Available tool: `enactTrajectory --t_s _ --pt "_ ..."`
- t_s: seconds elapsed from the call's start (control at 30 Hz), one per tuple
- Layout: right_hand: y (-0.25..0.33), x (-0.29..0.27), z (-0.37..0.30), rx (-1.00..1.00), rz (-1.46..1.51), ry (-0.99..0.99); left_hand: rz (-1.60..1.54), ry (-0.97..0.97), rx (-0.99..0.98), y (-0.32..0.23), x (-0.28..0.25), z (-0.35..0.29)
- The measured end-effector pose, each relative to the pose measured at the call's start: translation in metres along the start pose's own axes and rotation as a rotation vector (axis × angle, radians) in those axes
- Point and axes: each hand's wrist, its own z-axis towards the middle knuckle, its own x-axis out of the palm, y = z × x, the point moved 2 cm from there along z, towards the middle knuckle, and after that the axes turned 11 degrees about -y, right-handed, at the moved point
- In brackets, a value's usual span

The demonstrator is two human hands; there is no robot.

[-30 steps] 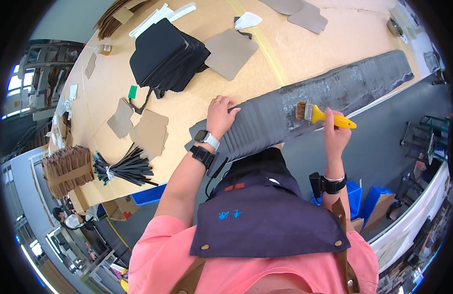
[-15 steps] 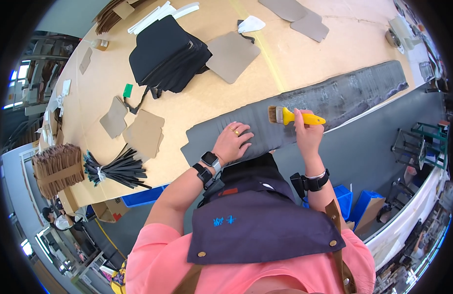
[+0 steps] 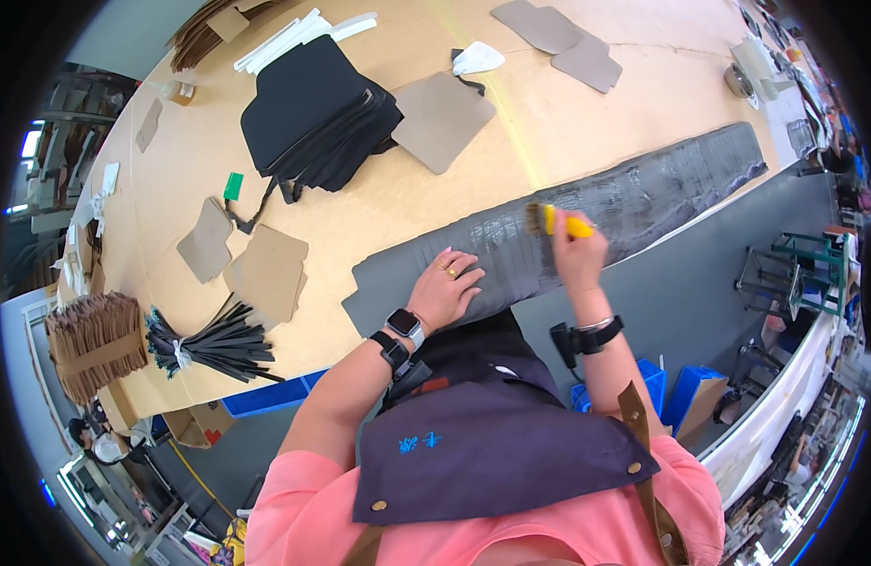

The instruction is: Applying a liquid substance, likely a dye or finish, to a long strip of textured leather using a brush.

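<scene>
A long dark grey sheet (image 3: 407, 259), perhaps several overlapping layers, lies slantwise along the near edge of the table. Wet, shiny streaks cover its middle and right part. My left hand (image 3: 447, 286) rests flat on the sheet's left part, fingers apart, with a ring showing. In my right hand (image 3: 580, 257) is a paintbrush (image 3: 569, 224) with a yellow handle, closed in the fingers. Its brown bristles point left, at the sheet's surface right of my left hand; whether they touch it I cannot tell.
Beyond the sheet sits a stack of black pieces (image 3: 313, 108), beside a brown card panel (image 3: 445, 121). Further left are more card pieces (image 3: 268, 272), a tied bundle of black strips (image 3: 214, 344) and a banded brown bundle (image 3: 96, 346). Blue bins (image 3: 650, 382) stand on the floor.
My right hand has shifted slightly left and the brush has turned, its handle now more foreshortened. My left hand stays on the sheet. The whole view has tilted a little.
</scene>
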Motion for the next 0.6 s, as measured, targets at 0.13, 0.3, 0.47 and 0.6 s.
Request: enactTrajectory --t_s 0.13,0.3,0.47,0.6 --pt "0.007 -0.013 0.015 -0.105 -0.005 -0.073 -0.016 0.002 -0.013 0.001 0.002 -0.003" --pt "0.036 0.029 -0.019 0.112 0.257 0.118 -0.028 0.002 -0.015 0.000 0.003 -0.003" --pt "0.000 0.017 0.013 0.020 -0.038 -0.042 0.000 -0.002 -0.001 0.000 0.000 0.000" --pt "0.001 0.004 0.025 -0.001 -0.016 -0.080 0.000 -0.010 -0.002 0.001 0.001 -0.001"
